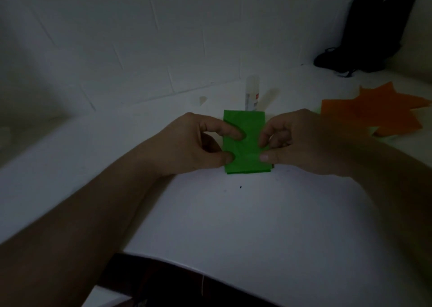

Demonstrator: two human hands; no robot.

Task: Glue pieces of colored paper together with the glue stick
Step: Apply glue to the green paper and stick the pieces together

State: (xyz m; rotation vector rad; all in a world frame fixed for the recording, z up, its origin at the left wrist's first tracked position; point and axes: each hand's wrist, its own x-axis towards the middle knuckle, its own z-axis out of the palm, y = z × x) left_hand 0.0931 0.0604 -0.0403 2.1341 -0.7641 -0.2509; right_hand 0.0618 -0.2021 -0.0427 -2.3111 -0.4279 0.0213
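Note:
A folded green paper rectangle is in the middle of the white table. My left hand pinches its left edge with thumb and forefinger. My right hand grips its right edge, thumb near the lower corner. Whether the paper rests on the table or is lifted slightly, I cannot tell. Just behind the paper stands a white glue stick, upright and partly hidden at its base. Orange paper with pointed edges lies to the right.
A black bag leans on the white wall at the back right corner. A pale object lies beside the glue stick. A small pale scrap rests near the back edge. The table's front edge curves just before my lap.

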